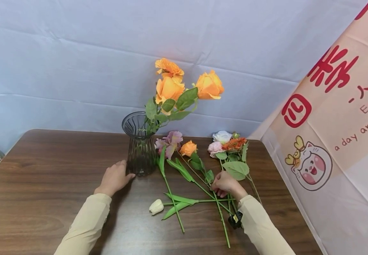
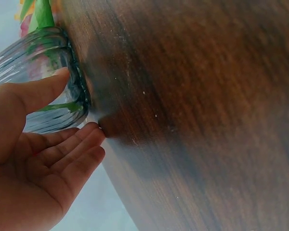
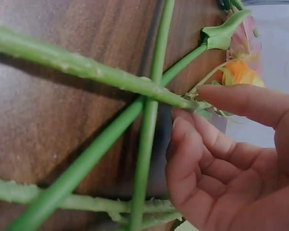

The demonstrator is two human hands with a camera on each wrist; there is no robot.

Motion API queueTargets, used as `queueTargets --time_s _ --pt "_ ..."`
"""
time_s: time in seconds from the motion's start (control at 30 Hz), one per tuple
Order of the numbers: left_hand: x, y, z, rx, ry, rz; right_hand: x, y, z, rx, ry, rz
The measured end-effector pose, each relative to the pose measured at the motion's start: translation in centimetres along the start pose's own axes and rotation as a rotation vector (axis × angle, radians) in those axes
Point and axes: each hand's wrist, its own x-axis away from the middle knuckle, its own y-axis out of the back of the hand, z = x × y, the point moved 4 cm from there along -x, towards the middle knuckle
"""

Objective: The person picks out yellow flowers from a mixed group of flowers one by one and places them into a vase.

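On the table's far side stands a ribbed grey glass vase (image 1: 141,156), holding orange flowers (image 1: 169,88) that lean right. My left hand (image 1: 115,177) is at the left of its base. In the left wrist view, the thumb (image 2: 45,91) lies along the glass (image 2: 62,118) and the fingers extend loosely beside it. My right hand (image 1: 226,185) pinches the green stem (image 1: 221,216) of a small orange rose (image 1: 188,148) between thumb and fingertips. In the right wrist view this stem (image 3: 82,66) passes over other stems. A white tulip (image 1: 156,207) lies crosswise below the hand.
A purple flower (image 1: 170,143) lies right of the vase. Behind my right hand are a white flower (image 1: 222,136), a pink flower (image 1: 215,148) and a rust-orange flower (image 1: 234,144). A pale cloth (image 1: 75,71) hangs behind the table, and a printed banner (image 1: 340,141) at the right.
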Motion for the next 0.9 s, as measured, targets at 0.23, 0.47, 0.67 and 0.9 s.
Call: queueTargets --time_s 0.23,0.47,0.67,0.9 --pt "-0.07 0.01 -0.06 0.003 -0.001 -0.001 -0.13 -0.51 -0.48 -0.04 -0.007 0.054" --pt "-0.08 -0.02 -0.09 -0.001 -0.001 -0.008 -0.01 -0.5 -0.56 -0.029 0.013 0.065" --pt "-0.07 0.01 -0.11 0.001 -0.001 -0.013 0.11 -0.35 -0.6 -0.079 0.035 0.106" --pt "-0.02 -0.05 0.0 0.004 0.0 -0.007 0.12 -0.15 -0.54 -0.14 0.053 0.162"
